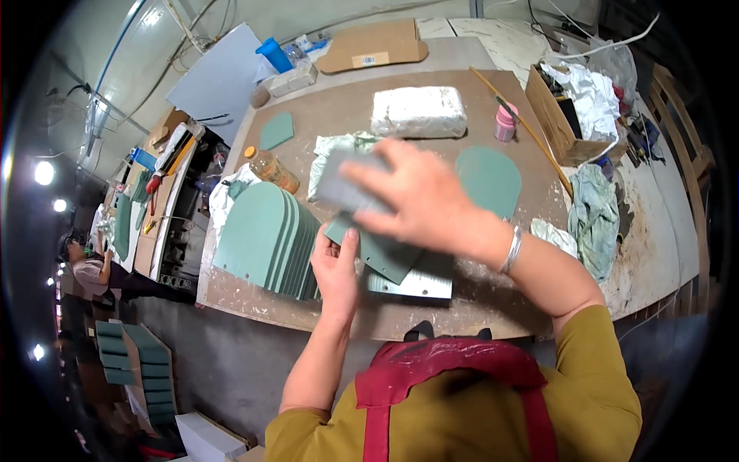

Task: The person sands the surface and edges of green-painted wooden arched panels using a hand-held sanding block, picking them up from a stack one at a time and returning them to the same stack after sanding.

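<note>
One stack (250, 231) of green panels stands at nine o'clock from the held panel (389, 258), which the left hand (336, 266) pinches at its ten-o'clock edge. A blurred grey block (346, 185), at eleven o'clock, is grasped by the right hand's (419, 192) fingers; a loose panel (490, 181) lies at two o'clock.

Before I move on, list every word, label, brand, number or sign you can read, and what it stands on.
No text is legible in this view.
White barcode label on the cardboard piece: print too small to read.
Pink bottle: any print too small to read.
Orange-capped bottle: any print too blurred to read.
Green panel in the left hand: no writing shows.
Gray block under the right hand: blurred, nothing to read.
</note>
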Available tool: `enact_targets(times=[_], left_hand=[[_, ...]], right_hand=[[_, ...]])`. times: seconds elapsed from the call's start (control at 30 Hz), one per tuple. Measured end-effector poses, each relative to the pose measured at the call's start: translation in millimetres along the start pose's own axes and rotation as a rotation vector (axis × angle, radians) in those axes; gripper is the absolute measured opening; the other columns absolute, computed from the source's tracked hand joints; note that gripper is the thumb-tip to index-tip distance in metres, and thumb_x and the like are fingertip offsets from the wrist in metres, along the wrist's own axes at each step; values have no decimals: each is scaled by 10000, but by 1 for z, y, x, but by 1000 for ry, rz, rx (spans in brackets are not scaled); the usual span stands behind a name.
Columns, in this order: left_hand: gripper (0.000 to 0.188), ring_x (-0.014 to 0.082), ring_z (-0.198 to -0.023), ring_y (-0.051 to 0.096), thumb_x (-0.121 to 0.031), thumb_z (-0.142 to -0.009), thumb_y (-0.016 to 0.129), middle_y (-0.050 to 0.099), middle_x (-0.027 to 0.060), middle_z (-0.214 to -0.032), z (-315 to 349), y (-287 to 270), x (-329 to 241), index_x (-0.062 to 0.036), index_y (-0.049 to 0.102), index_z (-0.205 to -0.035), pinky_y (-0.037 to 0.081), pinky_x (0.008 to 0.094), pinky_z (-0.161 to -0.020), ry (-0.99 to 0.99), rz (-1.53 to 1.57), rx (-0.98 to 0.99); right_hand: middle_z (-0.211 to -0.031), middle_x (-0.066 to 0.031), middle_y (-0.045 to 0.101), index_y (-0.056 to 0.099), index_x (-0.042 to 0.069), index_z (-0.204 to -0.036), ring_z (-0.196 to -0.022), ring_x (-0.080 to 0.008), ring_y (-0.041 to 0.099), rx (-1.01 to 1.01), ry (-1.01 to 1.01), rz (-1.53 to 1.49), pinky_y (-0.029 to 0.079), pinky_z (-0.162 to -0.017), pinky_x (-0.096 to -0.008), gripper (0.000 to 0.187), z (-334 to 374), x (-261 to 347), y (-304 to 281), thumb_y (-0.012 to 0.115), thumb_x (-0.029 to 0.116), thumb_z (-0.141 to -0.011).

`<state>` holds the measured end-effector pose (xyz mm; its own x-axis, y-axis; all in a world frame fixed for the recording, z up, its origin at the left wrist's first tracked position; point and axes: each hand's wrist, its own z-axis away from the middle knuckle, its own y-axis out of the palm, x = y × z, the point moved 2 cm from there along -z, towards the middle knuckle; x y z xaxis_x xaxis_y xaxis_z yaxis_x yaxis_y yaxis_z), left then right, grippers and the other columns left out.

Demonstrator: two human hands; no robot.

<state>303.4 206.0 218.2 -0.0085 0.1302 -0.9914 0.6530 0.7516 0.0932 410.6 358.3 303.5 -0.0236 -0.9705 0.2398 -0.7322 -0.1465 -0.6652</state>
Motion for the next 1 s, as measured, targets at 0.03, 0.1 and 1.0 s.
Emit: enact_targets(times=[0.03,0.1,1.0], left_hand=[[306,107,-987,587,-136,-997,619,642,56,-1107,1,1,-1,22,561,-1252,464,266,-891,-8,-17,11],[320,124,-1013,588,-116,-989,620,638,67,-1114,1,3,4,32,550,-1264,462,271,-918,-43,87,5],[493,153,-1058,593,-255,-929,710,658,87,-1160,-11,-32,56,48,576,-1293,435,296,-976,-376,-121,238]], right_hand=[[-1080,-177,570,639,122,-1273,-983,-334,621,106,-14,-45,533,-811,-436,547,7,5,8,751,378,-803],[-1103,-177,560,626,129,-1295,-993,-347,616,161,267,-31,525,-842,-436,559,20,-41,23,747,377,-810],[-1016,-197,684,751,149,-1083,-992,-345,662,680,263,-9,543,-861,-438,413,-13,-60,65,608,461,-852]])
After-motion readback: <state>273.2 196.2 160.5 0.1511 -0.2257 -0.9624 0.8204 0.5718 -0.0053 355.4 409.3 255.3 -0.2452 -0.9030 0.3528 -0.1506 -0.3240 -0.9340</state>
